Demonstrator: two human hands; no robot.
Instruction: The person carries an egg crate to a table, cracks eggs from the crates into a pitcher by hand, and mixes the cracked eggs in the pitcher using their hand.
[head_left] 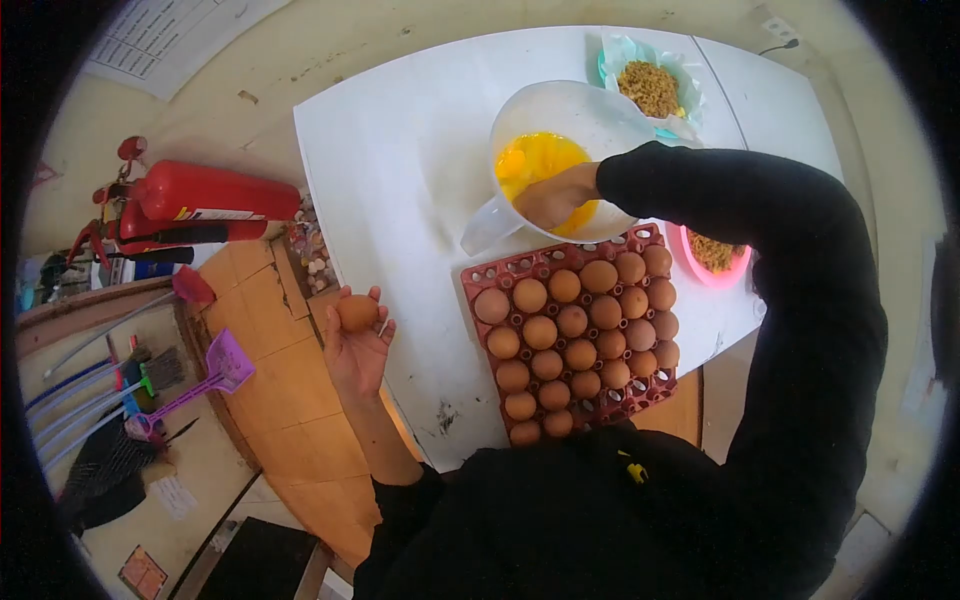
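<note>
A brown egg (358, 313) rests in my left hand (358, 358), fingers curled around it, held out beyond the table's left edge. My right hand (556, 198) reaches down inside a large translucent plastic jug (520, 112), over the beaten-looking yellow egg liquid (545, 155). Its fingers look closed and bent downward; anything in them is hidden. Below the jug, close to my body, lies a dark red egg tray (480, 272) with many brown eggs (572, 320) in it. Several of its hollows along the edges hold no egg.
The white table (400, 170) carries a green-lined bowl (610, 60) of brown crumbly food and a pink bowl (735, 270) with similar contents behind my right arm. Red fire extinguishers (215, 192) stand left of the table. Brooms and a purple dustpan (230, 362) are at far left.
</note>
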